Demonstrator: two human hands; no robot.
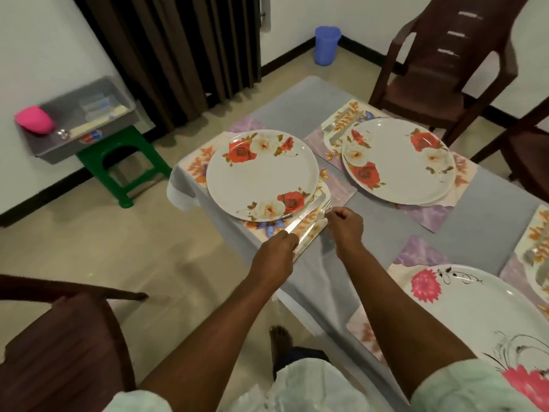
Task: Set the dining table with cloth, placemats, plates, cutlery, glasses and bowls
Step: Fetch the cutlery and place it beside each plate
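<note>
Cutlery, a shiny steel knife (300, 220) and a steel fork (319, 214), lies slanted on the flowered paper placemat (193, 165) just beside the near edge of a round white plate with red roses (261, 173). We pinch the knife's handle end with our left hand (277, 248), fingers curled round it. Our right hand (346, 226) pinches the fork near its tines with thumb and fingertips. The placemat sits at the corner of the tabletop, which is covered by a grey cloth (371, 221). A second rose plate (398, 160) rests on its own placemat farther along, well apart from the hands. A third white plate with pink flowers (463, 310) lies near our right forearm. On the floor to the left, a grey plastic tray (59, 120) sits on a green plastic stool (118, 156).
</note>
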